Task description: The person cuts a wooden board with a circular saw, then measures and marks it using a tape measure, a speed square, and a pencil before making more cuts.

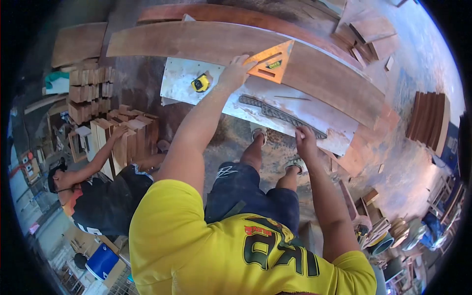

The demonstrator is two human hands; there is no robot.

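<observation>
My left hand grips the left corner of an orange triangle square, which lies over a long wooden board. My right hand is closed at the near edge of a white work surface, beside a dark perforated metal strip; what its fingers hold, if anything, is too small to make out. Between the strip and the board lies a thin stick-like piece. A yellow tape measure rests on the white surface, left of my left hand.
A person in a dark sleeveless top reaches toward stacked wood blocks at the left. Curved wood pieces are stacked at the right. A reddish plank lies beyond the board. Tools and containers clutter the lower right.
</observation>
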